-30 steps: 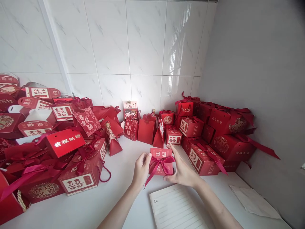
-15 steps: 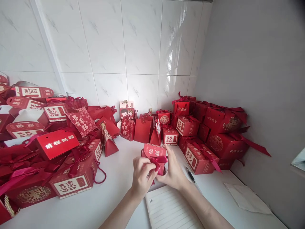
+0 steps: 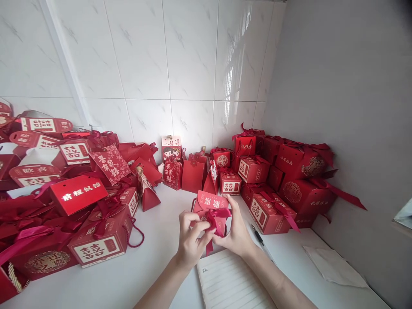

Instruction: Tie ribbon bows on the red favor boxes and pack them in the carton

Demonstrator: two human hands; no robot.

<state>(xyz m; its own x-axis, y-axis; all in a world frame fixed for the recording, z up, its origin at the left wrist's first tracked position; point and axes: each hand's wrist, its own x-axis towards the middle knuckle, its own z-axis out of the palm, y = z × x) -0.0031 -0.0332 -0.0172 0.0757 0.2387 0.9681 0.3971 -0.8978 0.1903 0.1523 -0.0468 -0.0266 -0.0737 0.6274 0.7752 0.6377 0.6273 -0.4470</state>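
Over our white tabletop (image 3: 154, 266), our right hand (image 3: 237, 235) clamps a small red box (image 3: 209, 200); our left hand (image 3: 192, 240) touches its ribbon (image 3: 221, 213), whether pinching we cannot tell. A notebook (image 3: 231, 281) lies nearer us, stacked boxes (image 3: 276, 213) rightward.

The small red cardboard box with a crimson ribbon bow (image 3: 210, 201) is partly covered by the left hand (image 3: 192, 238) and the right hand (image 3: 237, 235). The white lined paper notebook (image 3: 227, 281) is cut off by the bottom edge and partly covered by the right forearm (image 3: 273, 277); its handwriting (image 3: 205, 270) is too small to be read. A red box with twisted cream cord (image 3: 7, 288) is cut off at left, a pale unidentifiable object (image 3: 404, 215) at right.
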